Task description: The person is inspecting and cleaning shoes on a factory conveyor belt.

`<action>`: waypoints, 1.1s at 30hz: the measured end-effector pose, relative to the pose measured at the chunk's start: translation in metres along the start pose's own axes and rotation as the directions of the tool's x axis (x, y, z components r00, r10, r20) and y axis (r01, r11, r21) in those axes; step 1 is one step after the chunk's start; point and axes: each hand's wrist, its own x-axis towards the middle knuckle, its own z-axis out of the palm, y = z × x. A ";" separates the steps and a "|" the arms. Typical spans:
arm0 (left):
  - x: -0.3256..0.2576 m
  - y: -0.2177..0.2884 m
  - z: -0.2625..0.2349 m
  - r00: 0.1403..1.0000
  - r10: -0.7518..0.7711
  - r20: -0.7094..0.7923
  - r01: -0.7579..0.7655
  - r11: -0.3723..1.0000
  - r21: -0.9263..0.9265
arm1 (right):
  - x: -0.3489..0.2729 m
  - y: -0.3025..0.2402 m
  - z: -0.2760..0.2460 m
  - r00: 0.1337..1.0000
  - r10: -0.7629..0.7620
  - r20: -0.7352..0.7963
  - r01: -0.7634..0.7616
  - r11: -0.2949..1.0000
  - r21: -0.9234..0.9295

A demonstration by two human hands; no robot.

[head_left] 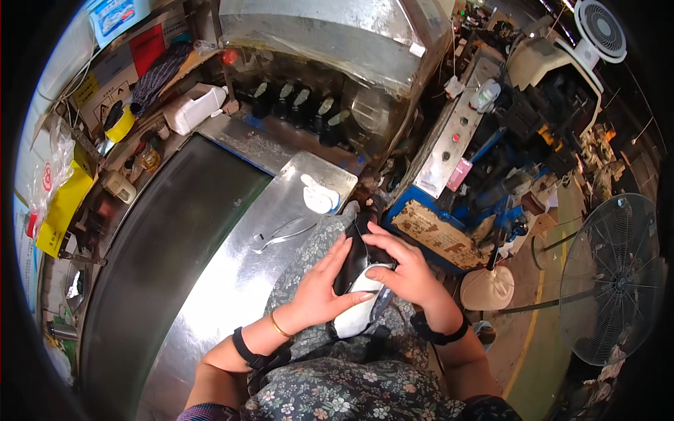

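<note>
A black shoe upper with a white inner lining rests on my lap, over a floral apron. My left hand wraps its left side, with the thumb across the white lining. From the right, my right hand holds the black front part, its thumb on the lining's edge and its fingers over the far end. The palms hide parts of the upper. Left of my hands, a metal tool with two slim curved arms lies on the shiny metal table. Beyond it sits a small white item.
A dark conveyor belt runs along the left. Several black shoes on forms stand under a metal hood. At right are a blue-framed machine, a white jug and a standing fan. Shelves with clutter line the left wall.
</note>
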 end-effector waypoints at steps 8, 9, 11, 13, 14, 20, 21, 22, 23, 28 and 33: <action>0.007 0.025 -0.008 0.953 0.253 -0.167 -0.196 0.935 0.297 | 0.005 0.003 0.011 0.972 -0.219 -0.089 0.215 0.975 -0.056; 0.005 0.025 -0.010 0.954 0.251 -0.165 -0.193 0.933 0.303 | 0.006 -0.001 0.014 0.972 -0.215 -0.095 0.208 0.975 -0.079; 0.004 0.022 -0.014 0.953 0.251 -0.170 -0.179 0.918 0.353 | 0.016 0.000 0.016 0.971 -0.216 -0.099 0.207 0.974 -0.094; 0.001 0.013 -0.019 0.954 0.239 -0.181 -0.161 0.918 0.363 | 0.032 0.006 0.011 0.972 -0.235 -0.005 0.235 0.971 0.034; 0.001 0.009 -0.022 0.953 0.232 -0.196 -0.149 0.919 0.364 | 0.039 0.029 0.014 0.985 -0.174 -0.002 0.169 0.954 0.250; -0.012 0.001 -0.038 0.952 0.187 -0.242 -0.112 0.950 0.292 | 0.133 0.132 0.060 0.979 0.122 0.165 -0.145 0.980 0.136; -0.012 0.000 -0.036 0.953 0.175 -0.246 -0.096 0.948 0.305 | 0.150 0.162 0.080 0.951 0.029 0.309 -0.045 0.998 0.046; -0.010 -0.004 -0.035 0.955 0.164 -0.248 -0.080 0.945 0.317 | 0.164 0.181 0.097 0.892 -0.044 0.450 0.065 0.997 -0.032; -0.015 -0.007 -0.038 0.952 0.167 -0.257 -0.070 0.934 0.350 | 0.176 0.176 0.116 0.839 -0.066 0.541 0.147 0.983 -0.107; -0.019 0.008 -0.047 0.943 0.213 -0.254 -0.073 0.881 0.467 | 0.186 0.169 0.165 0.612 -0.140 0.778 0.662 0.629 -0.408; -0.006 0.010 -0.062 0.957 0.181 -0.226 -0.073 0.907 0.415 | 0.183 0.166 0.186 0.526 -0.084 0.847 0.714 0.585 -0.385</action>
